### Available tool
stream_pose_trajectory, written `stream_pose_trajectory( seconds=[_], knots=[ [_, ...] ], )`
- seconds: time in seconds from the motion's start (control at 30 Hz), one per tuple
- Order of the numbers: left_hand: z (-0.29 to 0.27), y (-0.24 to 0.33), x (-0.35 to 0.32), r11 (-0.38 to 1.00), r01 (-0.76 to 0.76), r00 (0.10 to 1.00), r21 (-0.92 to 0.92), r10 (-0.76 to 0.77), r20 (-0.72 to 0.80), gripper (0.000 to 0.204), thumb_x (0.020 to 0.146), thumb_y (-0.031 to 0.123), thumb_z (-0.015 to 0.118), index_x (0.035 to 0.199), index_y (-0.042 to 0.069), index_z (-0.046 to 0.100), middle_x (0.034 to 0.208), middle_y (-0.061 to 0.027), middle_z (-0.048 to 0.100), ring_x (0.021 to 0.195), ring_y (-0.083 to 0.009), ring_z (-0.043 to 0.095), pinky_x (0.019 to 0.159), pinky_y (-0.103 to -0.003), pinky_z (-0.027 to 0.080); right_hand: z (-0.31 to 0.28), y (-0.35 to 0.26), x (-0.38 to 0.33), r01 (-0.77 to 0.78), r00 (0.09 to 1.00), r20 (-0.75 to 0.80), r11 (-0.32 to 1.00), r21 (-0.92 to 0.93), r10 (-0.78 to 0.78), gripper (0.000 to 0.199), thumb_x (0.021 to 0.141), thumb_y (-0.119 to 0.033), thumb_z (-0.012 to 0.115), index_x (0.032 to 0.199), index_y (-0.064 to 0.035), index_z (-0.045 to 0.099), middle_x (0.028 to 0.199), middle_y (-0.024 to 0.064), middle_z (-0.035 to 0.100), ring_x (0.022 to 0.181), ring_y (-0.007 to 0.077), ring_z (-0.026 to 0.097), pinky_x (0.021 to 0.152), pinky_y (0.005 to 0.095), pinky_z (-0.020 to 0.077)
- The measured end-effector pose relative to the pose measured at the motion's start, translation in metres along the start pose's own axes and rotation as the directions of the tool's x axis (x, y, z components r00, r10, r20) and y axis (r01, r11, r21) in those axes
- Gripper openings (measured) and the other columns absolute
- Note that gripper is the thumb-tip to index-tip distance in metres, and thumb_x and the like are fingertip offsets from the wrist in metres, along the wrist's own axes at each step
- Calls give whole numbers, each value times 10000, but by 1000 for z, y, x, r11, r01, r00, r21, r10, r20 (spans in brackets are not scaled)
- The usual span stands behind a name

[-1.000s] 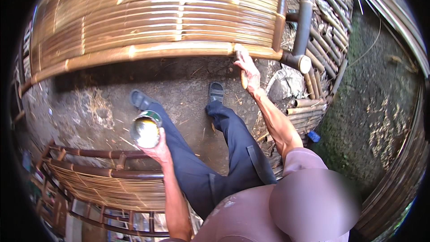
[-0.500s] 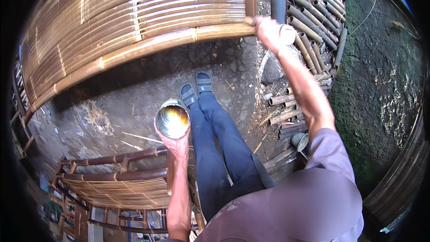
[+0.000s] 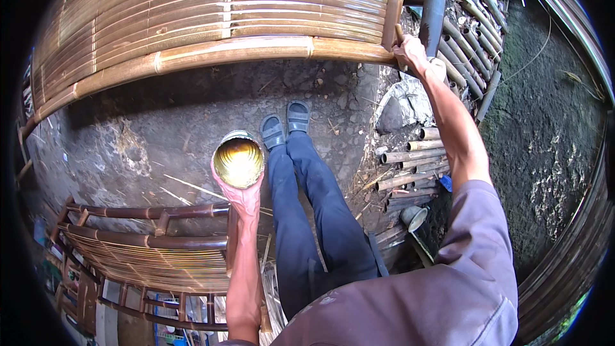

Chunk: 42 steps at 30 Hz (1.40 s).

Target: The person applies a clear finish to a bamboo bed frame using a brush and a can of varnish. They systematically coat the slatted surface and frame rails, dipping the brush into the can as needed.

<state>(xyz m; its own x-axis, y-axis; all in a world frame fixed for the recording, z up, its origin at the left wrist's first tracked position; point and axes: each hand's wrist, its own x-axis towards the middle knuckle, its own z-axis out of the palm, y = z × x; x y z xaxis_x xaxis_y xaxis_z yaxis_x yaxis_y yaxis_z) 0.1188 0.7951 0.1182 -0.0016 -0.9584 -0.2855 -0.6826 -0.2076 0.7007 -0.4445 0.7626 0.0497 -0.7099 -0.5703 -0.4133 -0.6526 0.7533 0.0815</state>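
My left hand (image 3: 242, 193) is wrapped around the lower side of an open metal can (image 3: 238, 161). Its ribbed inner wall shines golden, and some amber liquid seems to lie inside. At the near right corner of the shiny bamboo bench (image 3: 211, 52), my right hand (image 3: 413, 55) is closed on what looks like a brush (image 3: 398, 31). Only a short light-brown handle shows above the fingers; the bristles are mostly hidden. This hand is close against the end of the thick bamboo front rail, beside a dark upright post (image 3: 434, 9).
Cut bamboo poles (image 3: 416, 157) lie stacked at the right, near a mossy wall (image 3: 544, 147). A grey cup-like vessel (image 3: 414, 218) sits below them. Another bamboo bench (image 3: 154, 241) stands at lower left. My sandalled feet (image 3: 285, 125) rest on the dirt floor.
The view has shifted, and the bench corner appears farther right. My right hand has moved slightly down beside the corner. The can has tilted a little, still in my left hand.
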Motion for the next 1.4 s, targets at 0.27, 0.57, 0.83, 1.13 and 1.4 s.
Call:
stream_pose_trajectory(
  seconds=[0.27, 0.57, 0.83, 1.13, 1.4],
  knots=[
    [1, 1, 4, 998, -67, 997, -14, 68, 39, 1124, 615, 217, 911, 1466, -9, 213, 1374, -239, 427, 1257, -362, 461, 1073, -461, 362, -107, -72, 11, 537, 842, 377, 656, -530, -385, 333, 917, -224, 503, 1158, -36, 634, 1008, 180, 699, 956, 308, 689, 809, 404, 549],
    [8, 14, 10, 990, -100, 991, -100, 108, 74, 1101, 607, 157, 904, 1472, 27, 234, 1381, -231, 429, 1262, -383, 461, 1075, -458, 367, -126, 19, 26, 384, 659, 536, 849, 362, -527, 85, 839, -113, 654, 907, -75, 689, 804, 33, 690, 741, 126, 624, 677, 299, 504],
    [14, 28, 16, 945, -167, 982, -280, 186, 44, 1095, 583, 110, 897, 1472, 47, 260, 1432, -215, 392, 1328, -382, 395, 1134, -452, 306, -132, 47, -17, 437, 841, 299, 892, 116, -451, 172, 877, -234, 674, 955, -84, 706, 779, 20, 682, 743, 76, 616, 707, 293, 490],
    [47, 79, 19, 960, -218, 975, -177, 221, -2, 1126, 568, 161, 901, 1481, 77, 247, 1450, -187, 367, 1344, -383, 369, 1136, -470, 313, -175, -113, -219, 481, 790, -31, 589, 649, -612, 224, 894, -147, 676, 1117, -150, 703, 1029, 88, 719, 872, 140, 681, 719, 269, 556],
    [84, 149, 3, 927, -322, 944, -194, 329, 8, 867, 790, 199, 763, 1461, -1, 251, 1445, -245, 367, 1328, -410, 390, 1108, -477, 332, -166, -129, -266, 659, 445, 16, 340, 671, -895, 285, 834, -60, 583, 1117, -91, 603, 1152, 168, 608, 923, 381, 650, 750, 427, 553]
  ],
)
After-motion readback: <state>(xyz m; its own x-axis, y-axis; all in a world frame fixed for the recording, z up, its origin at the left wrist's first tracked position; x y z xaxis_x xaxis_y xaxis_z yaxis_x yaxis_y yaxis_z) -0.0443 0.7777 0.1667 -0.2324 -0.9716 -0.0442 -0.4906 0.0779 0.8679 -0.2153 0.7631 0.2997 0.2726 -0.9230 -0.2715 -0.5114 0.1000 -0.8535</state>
